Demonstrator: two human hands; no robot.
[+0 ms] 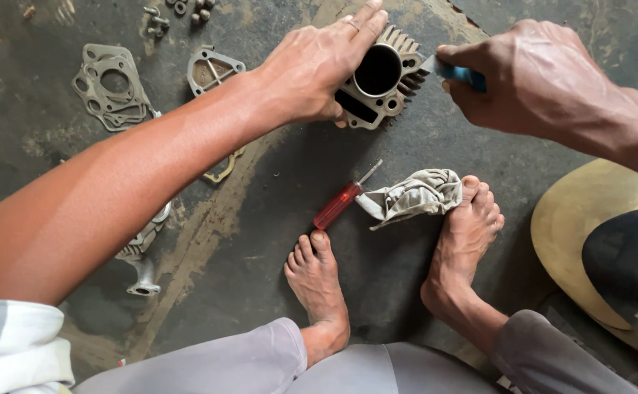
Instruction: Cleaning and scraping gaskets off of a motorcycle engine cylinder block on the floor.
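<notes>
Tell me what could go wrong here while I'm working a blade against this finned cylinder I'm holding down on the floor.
The blade tool in your right hand points toward your left hand bracing the cylinder; a slip could cut those fingers. Your bare feet sit close below, beside the red-handled screwdriver and rag, so a dropped tool could hit them. The thin gaskets lie loose on the gritty floor and could get bent.

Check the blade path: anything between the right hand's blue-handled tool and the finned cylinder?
Nothing visible. The right hand holds the blue-handled tool with its tip at the finned cylinder, right side. The left hand steadies the cylinder from the opposite side. The screwdriver and rag lie nearer the feet.
</notes>
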